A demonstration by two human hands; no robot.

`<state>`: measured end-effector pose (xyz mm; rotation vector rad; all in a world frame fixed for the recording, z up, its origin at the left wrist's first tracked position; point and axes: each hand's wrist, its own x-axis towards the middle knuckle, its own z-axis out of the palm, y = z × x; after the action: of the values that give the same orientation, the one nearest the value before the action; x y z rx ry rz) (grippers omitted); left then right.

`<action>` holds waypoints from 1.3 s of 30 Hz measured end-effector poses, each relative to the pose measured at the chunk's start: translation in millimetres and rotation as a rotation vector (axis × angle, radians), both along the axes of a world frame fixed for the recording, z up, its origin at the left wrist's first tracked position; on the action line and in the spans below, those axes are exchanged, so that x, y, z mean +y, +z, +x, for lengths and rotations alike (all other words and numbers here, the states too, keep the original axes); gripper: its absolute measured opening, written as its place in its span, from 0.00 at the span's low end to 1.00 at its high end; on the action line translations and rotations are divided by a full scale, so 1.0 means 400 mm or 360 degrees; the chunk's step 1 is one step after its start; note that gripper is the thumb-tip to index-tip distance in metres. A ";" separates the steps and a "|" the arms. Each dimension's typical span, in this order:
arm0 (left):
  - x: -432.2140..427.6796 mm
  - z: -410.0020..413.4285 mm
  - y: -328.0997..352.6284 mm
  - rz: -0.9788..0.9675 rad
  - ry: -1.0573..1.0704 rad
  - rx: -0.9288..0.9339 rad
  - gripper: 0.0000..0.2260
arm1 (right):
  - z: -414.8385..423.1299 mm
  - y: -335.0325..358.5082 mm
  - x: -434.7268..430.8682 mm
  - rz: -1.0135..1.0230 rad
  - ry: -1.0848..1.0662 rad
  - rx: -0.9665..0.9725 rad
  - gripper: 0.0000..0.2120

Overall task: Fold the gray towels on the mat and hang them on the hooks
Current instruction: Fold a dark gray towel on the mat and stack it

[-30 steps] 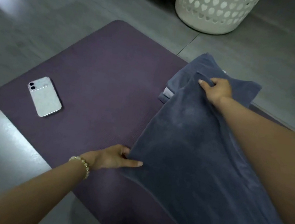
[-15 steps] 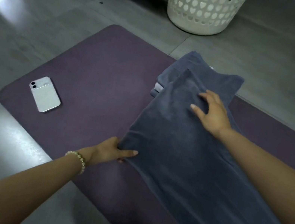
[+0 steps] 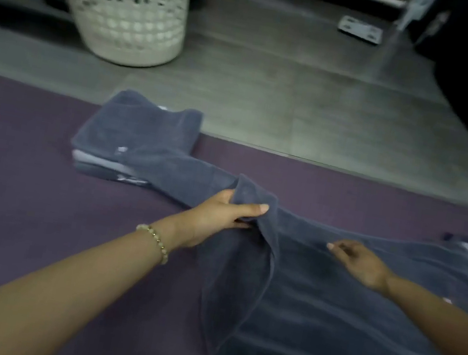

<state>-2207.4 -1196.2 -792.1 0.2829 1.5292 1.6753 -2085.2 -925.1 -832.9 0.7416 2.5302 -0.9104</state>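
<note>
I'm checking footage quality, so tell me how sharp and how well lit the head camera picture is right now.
Head view: dim overall; motion blur smears the laundry basket and the floor behind it; the left hand gripping the gray towel reads fairly sharp; the right hand looks darker; the top right corner goes nearly black.

Towel [image 3: 341, 321] spread on the mat [image 3: 24, 171] — folded stack [image 3: 140, 135] to its left, basket [image 3: 123, 1] behind the mat.

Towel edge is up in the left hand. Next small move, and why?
Probably carry the lifted edge rightward over the towel to fold it: the left hand pinches that edge off the mat, the right hand rests on the flat part.
</note>
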 end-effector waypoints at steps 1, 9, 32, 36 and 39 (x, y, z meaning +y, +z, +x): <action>0.068 0.012 0.019 0.0068 -0.0027 -0.0051 0.09 | 0.047 0.002 0.038 0.0004 -0.0078 0.0003 0.16; 0.539 0.207 0.083 0.0264 -0.0536 -0.0379 0.12 | 0.433 -0.050 0.270 0.0049 -0.0831 0.0154 0.10; 0.697 0.460 -0.182 -0.0107 -0.0019 -0.0125 0.10 | 0.747 -0.075 0.442 -0.0218 -0.1606 0.0616 0.22; 0.645 0.373 -0.138 0.0004 0.0088 0.0040 0.05 | 0.618 0.026 0.395 -0.0300 -0.1204 0.0797 0.20; 0.583 0.281 -0.098 0.0051 0.0264 0.0174 0.06 | 0.491 0.081 0.323 -0.0449 -0.0984 0.0970 0.17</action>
<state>-2094.9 -962.8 -831.4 0.2753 1.6456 1.8411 -1888.8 -795.9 -800.6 1.3501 2.5765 -1.9004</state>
